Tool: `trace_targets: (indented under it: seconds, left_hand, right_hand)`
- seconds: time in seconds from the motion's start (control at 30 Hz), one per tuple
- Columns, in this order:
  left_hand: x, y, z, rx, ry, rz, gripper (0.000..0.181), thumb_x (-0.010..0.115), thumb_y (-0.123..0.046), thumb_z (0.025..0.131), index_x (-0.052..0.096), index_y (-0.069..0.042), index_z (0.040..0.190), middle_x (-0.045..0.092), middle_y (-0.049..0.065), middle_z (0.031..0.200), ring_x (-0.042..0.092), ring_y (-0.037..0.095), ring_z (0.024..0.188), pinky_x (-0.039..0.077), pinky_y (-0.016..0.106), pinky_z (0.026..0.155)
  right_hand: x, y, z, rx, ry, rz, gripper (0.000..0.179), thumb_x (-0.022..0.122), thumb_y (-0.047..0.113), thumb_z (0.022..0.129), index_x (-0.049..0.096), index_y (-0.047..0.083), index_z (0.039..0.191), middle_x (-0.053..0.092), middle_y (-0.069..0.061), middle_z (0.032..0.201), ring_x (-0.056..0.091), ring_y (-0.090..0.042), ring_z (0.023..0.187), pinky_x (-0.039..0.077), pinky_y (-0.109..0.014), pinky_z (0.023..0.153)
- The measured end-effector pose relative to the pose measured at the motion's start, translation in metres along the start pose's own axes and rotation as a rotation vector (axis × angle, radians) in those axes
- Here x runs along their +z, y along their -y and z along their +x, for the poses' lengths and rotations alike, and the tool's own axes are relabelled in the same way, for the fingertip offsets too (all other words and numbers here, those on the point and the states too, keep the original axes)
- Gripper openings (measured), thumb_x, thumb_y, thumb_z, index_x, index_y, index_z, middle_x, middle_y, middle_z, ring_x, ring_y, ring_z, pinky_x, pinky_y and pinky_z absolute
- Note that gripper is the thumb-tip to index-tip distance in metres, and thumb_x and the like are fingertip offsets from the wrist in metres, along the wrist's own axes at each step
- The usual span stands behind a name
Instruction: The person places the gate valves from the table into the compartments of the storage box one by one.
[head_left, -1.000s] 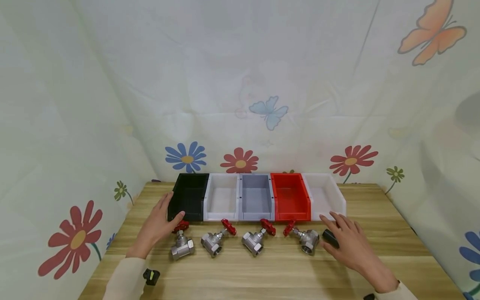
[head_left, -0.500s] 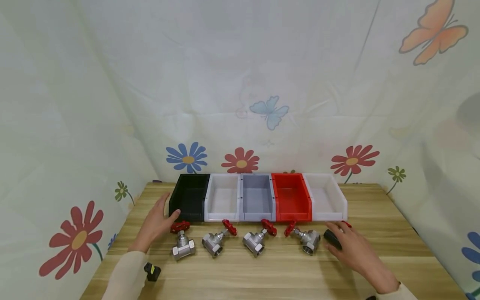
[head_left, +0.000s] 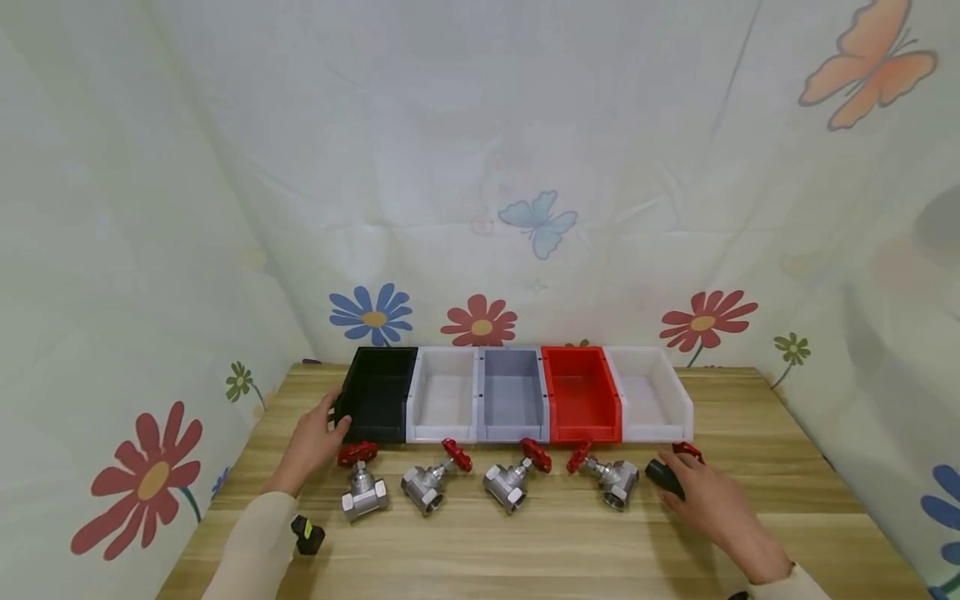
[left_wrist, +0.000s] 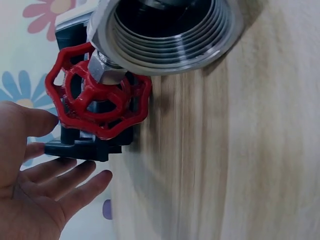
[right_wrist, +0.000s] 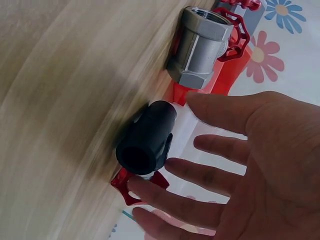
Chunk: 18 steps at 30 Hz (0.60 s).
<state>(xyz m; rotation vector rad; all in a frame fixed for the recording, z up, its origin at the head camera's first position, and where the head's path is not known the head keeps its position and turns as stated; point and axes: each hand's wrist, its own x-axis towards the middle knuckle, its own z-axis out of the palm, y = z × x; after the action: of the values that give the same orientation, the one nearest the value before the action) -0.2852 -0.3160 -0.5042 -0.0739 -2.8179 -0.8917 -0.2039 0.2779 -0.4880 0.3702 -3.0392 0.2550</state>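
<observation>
My left hand (head_left: 309, 442) is at the left side of the black bin (head_left: 372, 435), thumb and fingers spread near its wall; contact is unclear. Close by lies a steel valve (head_left: 364, 498) with a red handwheel (left_wrist: 95, 95). My right hand (head_left: 708, 500), fingers loosely extended, hovers beside a black valve (right_wrist: 145, 137) whose red handwheel (head_left: 687, 451) shows past the fingers. In the right wrist view its fingertips overlap this valve; whether they touch cannot be told. Another steel valve (head_left: 618, 483) lies left of that hand.
Two more steel valves (head_left: 423, 487) with red handwheels lie along the middle. Behind them stand a white bin (head_left: 442, 433), a grey bin (head_left: 513, 433), a red bin (head_left: 586, 433) and a right-hand white bin (head_left: 657, 433). A patterned curtain (head_left: 420, 167) hangs behind the wooden table (head_left: 495, 554).
My right hand has drawn back from the right-hand white bin's front and shifted right, uncovering the black valve's red handwheel. My left hand has moved slightly left, off its valve's handwheel.
</observation>
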Motion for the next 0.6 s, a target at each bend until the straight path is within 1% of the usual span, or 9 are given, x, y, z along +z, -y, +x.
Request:
trace_targets:
  seconds: [0.13,0.23,0.37,0.47,0.6]
  left_hand:
    - [0.001,0.001,0.002,-0.005,-0.006,-0.012,0.056,0.053,-0.014,0.099,0.033,0.000,0.149,0.046,0.036,0.141,0.058,0.052,0.116,0.046,0.060,0.097]
    - [0.001,0.003,0.005,0.005,-0.020,-0.021,0.054,0.050,-0.010,0.099,0.034,0.001,0.148,0.048,0.037,0.138,0.059,0.051,0.114,0.047,0.060,0.096]
    - [0.000,0.005,0.010,0.018,-0.043,-0.022,0.051,0.049,-0.006,0.098,0.036,0.002,0.147,0.051,0.037,0.135,0.061,0.050,0.112,0.048,0.060,0.095]
    - [0.001,0.006,0.013,0.016,-0.038,-0.018,0.051,0.048,-0.006,0.098,0.037,0.003,0.146,0.051,0.037,0.135,0.061,0.050,0.113,0.047,0.060,0.096]
    - [0.002,0.006,0.014,0.000,-0.037,-0.004,0.050,0.049,-0.006,0.097,0.038,0.003,0.146,0.052,0.037,0.134,0.058,0.050,0.117,0.044,0.061,0.100]
  right_hand:
    - [0.002,-0.003,0.002,0.004,0.019,0.015,0.057,0.078,0.024,0.082,0.058,0.005,0.131,0.061,-0.026,0.127,0.067,-0.043,0.097,0.052,-0.056,0.071]
    - [0.004,-0.005,0.005,0.005,0.029,0.035,0.057,0.078,0.021,0.082,0.057,0.005,0.133,0.059,-0.027,0.129,0.066,-0.044,0.100,0.053,-0.057,0.072]
    - [0.005,-0.008,0.008,0.007,0.044,0.066,0.057,0.077,0.019,0.083,0.057,0.003,0.133,0.059,-0.028,0.130,0.064,-0.046,0.104,0.052,-0.059,0.078]
    - [0.007,-0.008,0.010,0.015,0.051,0.087,0.056,0.076,0.017,0.083,0.057,0.001,0.133,0.058,-0.029,0.129,0.062,-0.047,0.107,0.050,-0.061,0.083]
    - [0.010,-0.006,0.012,0.023,0.061,0.088,0.054,0.076,0.015,0.082,0.058,0.001,0.131,0.059,-0.028,0.129,0.061,-0.047,0.109,0.050,-0.061,0.085]
